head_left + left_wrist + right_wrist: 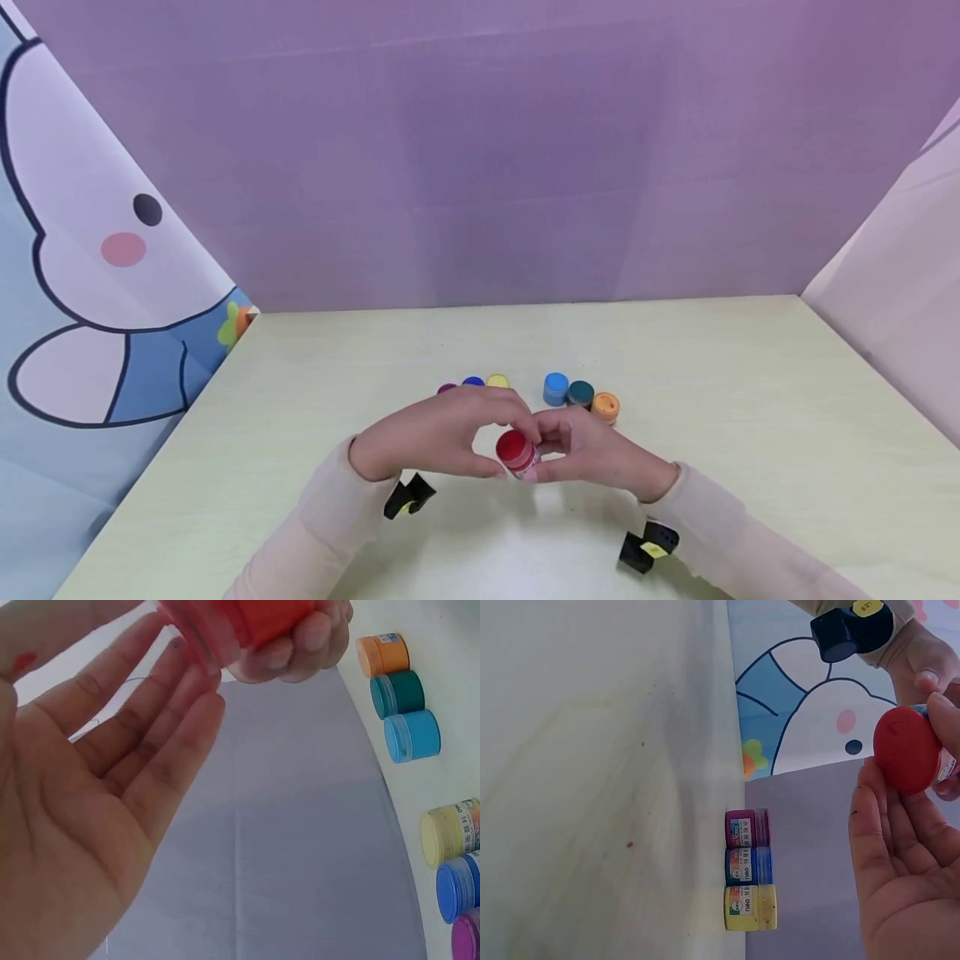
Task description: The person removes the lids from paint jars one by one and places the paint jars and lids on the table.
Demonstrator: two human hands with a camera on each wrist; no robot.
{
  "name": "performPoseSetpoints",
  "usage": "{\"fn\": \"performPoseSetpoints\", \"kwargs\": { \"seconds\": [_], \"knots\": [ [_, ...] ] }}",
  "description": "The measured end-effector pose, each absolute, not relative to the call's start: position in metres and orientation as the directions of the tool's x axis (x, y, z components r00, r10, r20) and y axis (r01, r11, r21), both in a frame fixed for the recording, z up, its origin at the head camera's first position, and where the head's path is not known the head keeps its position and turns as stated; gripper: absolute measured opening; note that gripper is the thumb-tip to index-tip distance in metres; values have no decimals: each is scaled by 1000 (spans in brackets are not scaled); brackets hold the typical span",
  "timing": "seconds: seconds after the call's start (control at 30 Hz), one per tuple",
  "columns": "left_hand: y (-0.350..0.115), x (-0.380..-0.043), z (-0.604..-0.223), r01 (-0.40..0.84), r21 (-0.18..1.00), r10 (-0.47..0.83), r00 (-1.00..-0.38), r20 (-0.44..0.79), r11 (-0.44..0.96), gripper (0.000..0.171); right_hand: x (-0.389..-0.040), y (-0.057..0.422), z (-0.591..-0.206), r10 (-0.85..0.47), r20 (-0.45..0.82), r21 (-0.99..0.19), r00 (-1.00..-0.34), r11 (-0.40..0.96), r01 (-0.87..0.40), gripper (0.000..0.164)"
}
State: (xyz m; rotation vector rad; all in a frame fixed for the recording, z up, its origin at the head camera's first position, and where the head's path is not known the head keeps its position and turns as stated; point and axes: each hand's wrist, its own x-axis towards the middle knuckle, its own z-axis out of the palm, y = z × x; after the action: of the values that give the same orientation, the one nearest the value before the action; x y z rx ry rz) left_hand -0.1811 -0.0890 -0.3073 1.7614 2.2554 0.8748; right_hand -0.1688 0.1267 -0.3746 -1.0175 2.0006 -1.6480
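Both hands meet at a small red paint jar, held up over the table and tilted. My right hand grips its lower body between thumb and fingers; in the left wrist view its curled fingertips show against the red side. My left hand reaches round the lid end from the other side, thumb and fingertips at its edge. From the right wrist view, the jar's round red end faces the camera, above the right palm.
Behind the hands, a light blue jar, a dark green jar and an orange jar stand together. Left of these are a yellow jar, a blue jar and a purple jar. A purple backdrop rises behind the table.
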Motion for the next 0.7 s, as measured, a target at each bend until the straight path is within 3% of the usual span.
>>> {"fn": "performPoseSetpoints", "kwargs": {
  "seconds": [0.2,0.33,0.5,0.7],
  "knots": [
    [-88,-183,-308,857,500,929,-279,242,127,27,-161,125,-357,-719,186,-948,-670,47,-314,27],
    [-88,-182,-307,853,502,924,-299,239,146,23,-159,124,-353,-719,203,-944,-664,36,-328,25],
    [-87,-182,-308,829,505,887,-399,234,239,24,-159,124,-356,-698,236,-930,-676,40,-365,24],
    [-85,-181,-311,796,484,825,-517,230,364,21,-158,123,-355,-637,210,-928,-741,109,-357,25]
  ]
}}
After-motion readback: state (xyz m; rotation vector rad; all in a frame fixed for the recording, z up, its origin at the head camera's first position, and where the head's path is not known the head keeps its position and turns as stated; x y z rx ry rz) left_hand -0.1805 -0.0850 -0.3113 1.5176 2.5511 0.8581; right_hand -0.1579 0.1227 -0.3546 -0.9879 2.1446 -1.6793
